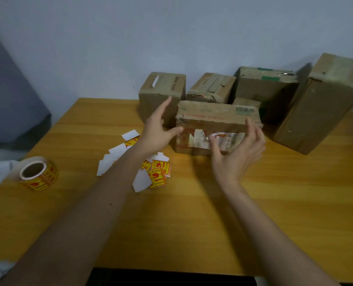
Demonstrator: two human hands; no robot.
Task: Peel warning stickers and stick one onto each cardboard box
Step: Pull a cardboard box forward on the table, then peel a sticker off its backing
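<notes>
Now the low cardboard box (217, 120) lies at the centre of the table (192, 213), its long axis running left to right. Both the left hand (159, 129) and the right hand (239, 149) are released, with fingers spread, at its two ends, about equally near. The loose stickers (159, 174) lie nearer, to the left.

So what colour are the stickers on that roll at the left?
Yellow with red print, wound on a pale core; the sticker roll shows best in the head view.

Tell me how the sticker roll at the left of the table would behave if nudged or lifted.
The sticker roll lies tilted with its hollow core showing, so a nudge could well send it rolling across the smooth wooden table. It is wound paper on a cardboard core, so probably light and fairly stiff. Its loose outer end may unwind when lifted.
</notes>
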